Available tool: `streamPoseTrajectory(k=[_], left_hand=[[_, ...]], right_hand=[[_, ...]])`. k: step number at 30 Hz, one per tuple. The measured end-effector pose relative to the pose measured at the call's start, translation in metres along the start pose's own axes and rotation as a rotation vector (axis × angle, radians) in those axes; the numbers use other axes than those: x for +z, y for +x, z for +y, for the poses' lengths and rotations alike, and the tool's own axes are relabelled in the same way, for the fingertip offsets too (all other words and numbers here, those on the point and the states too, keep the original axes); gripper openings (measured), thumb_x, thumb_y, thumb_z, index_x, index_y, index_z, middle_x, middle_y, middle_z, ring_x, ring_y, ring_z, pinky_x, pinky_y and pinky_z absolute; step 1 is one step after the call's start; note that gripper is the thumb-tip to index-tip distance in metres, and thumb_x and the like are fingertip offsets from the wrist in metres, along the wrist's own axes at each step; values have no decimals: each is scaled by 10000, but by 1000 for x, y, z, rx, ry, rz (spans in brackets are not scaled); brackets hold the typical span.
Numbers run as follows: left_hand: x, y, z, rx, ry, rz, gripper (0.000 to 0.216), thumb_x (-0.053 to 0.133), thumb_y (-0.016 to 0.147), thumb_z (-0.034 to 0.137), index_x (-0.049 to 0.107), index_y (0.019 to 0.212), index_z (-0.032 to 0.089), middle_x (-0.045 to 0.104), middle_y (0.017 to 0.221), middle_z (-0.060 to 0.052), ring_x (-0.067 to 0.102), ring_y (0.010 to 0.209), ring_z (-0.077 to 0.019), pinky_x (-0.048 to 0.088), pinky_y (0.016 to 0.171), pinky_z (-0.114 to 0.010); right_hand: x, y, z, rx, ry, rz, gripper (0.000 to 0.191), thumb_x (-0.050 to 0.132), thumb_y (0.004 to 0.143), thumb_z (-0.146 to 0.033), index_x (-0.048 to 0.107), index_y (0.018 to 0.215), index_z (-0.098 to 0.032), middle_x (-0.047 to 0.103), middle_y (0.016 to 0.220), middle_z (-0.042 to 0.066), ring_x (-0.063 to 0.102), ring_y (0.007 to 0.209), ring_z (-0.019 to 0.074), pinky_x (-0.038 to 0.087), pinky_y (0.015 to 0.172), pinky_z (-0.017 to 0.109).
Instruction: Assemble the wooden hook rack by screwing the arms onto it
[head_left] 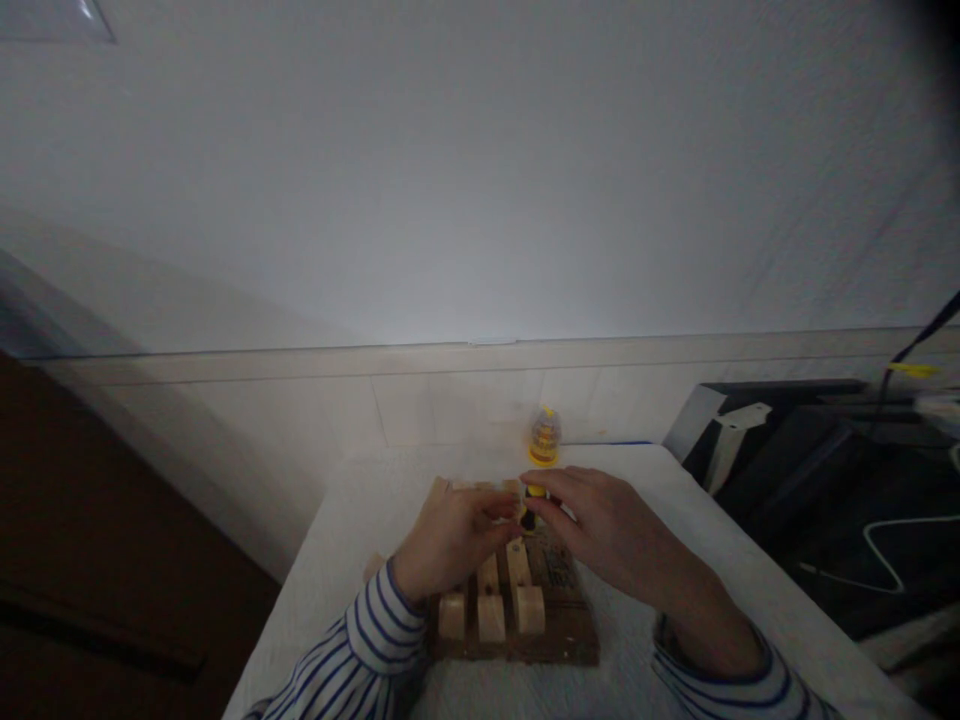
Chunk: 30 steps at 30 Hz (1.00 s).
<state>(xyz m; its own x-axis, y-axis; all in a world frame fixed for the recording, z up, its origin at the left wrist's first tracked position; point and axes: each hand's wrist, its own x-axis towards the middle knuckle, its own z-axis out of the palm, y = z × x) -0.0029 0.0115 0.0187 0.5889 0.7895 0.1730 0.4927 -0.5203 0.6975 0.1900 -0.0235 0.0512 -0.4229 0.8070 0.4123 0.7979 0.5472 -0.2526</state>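
Both hands meet over the far end of a wooden board that lies on the white table, well within reach; the work's own thing, a small yellow-and-black tool, stands upright between them, its lower end down among the pale wooden blocks set in rows on the board; the right hand has its fingers drawn together and pinching the tool from the right; the left hand rests on the blocks with its fingers curled, tips against the tool, though whether they grip it cannot be told; the near blocks sit in even rows and look settled, so the work seems well under way and now centred on the far row; what the tool's tip meets is hidden by the hands; a clear jar with a yellow cap stands just beyond the board, untouched.
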Motion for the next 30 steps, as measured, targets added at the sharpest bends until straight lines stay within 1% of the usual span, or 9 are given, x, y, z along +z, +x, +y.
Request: streamPoseTrajectory(k=[6, 9, 14, 18, 22, 24, 27, 28, 30], left_hand=[[-5, -5, 3, -1, -26, 70, 306, 589, 861, 343, 680, 1125, 218, 747, 994, -31, 679, 901, -186, 487, 830, -270], [-8, -9, 9, -7, 17, 94, 297, 581, 860, 356, 697, 1091, 209, 750, 970, -36, 682, 871, -195, 499, 803, -281], [-12, -15, 18, -22, 39, 119, 303, 562, 865, 368, 700, 1068, 190, 745, 979, -51, 678, 876, -201, 505, 804, -289], [-17, -22, 21, -46, 21, 159, 318, 557, 863, 342, 675, 1107, 174, 737, 998, -57, 669, 901, -196, 496, 819, -286], [-25, -37, 22, -68, 137, 103, 247, 514, 877, 312, 700, 974, 181, 735, 911, -47, 658, 836, -194, 478, 743, -270], [-27, -48, 18, -95, 202, 115, 242, 505, 878, 308, 698, 950, 181, 730, 872, -51, 654, 813, -197, 469, 725, -268], [-24, -65, 5, -185, 230, 162, 276, 483, 890, 322, 700, 981, 178, 736, 886, -63, 664, 785, -201, 466, 718, -281], [-22, -70, 1, -207, 233, 170, 290, 476, 895, 337, 701, 984, 178, 736, 908, -69, 667, 793, -204, 467, 717, -283], [-18, -80, -7, -266, 228, 194, 335, 464, 900, 384, 695, 1027, 178, 737, 921, -78, 674, 801, -217, 470, 707, -290]], right_hand=[[-11, -9, 3, 18, 26, 47, 255, 486, 920, -236, 640, 1107, -155, 718, 1060, 122, 683, 936, 252, 546, 809, 408], [-19, -15, 1, 45, 93, 76, 239, 482, 923, -243, 632, 1099, -182, 719, 1033, 96, 678, 930, 229, 541, 810, 383], [-33, -34, -7, 168, 212, 59, 210, 495, 920, -278, 636, 1054, -198, 721, 983, 73, 678, 852, 202, 534, 785, 343], [-38, -64, 3, 300, 326, 58, 229, 514, 898, -320, 648, 1060, -230, 729, 988, 48, 682, 840, 200, 544, 752, 327], [-26, -110, 25, 482, 393, 201, 306, 537, 858, -414, 671, 1051, -219, 737, 1010, 77, 695, 892, 239, 563, 767, 350], [-14, -135, 33, 565, 395, 254, 326, 564, 823, -434, 679, 1041, -220, 736, 1033, 83, 701, 913, 255, 569, 784, 355], [9, -166, 34, 700, 321, 275, 351, 556, 800, -465, 675, 1043, -241, 735, 1055, 68, 708, 910, 268, 597, 692, 346], [17, -174, 32, 716, 285, 281, 359, 548, 802, -474, 671, 1047, -243, 729, 1075, 66, 705, 924, 270, 601, 694, 351], [32, -186, 29, 700, 211, 310, 356, 511, 817, -466, 672, 1022, -224, 727, 1079, 78, 701, 944, 273, 591, 787, 379]])
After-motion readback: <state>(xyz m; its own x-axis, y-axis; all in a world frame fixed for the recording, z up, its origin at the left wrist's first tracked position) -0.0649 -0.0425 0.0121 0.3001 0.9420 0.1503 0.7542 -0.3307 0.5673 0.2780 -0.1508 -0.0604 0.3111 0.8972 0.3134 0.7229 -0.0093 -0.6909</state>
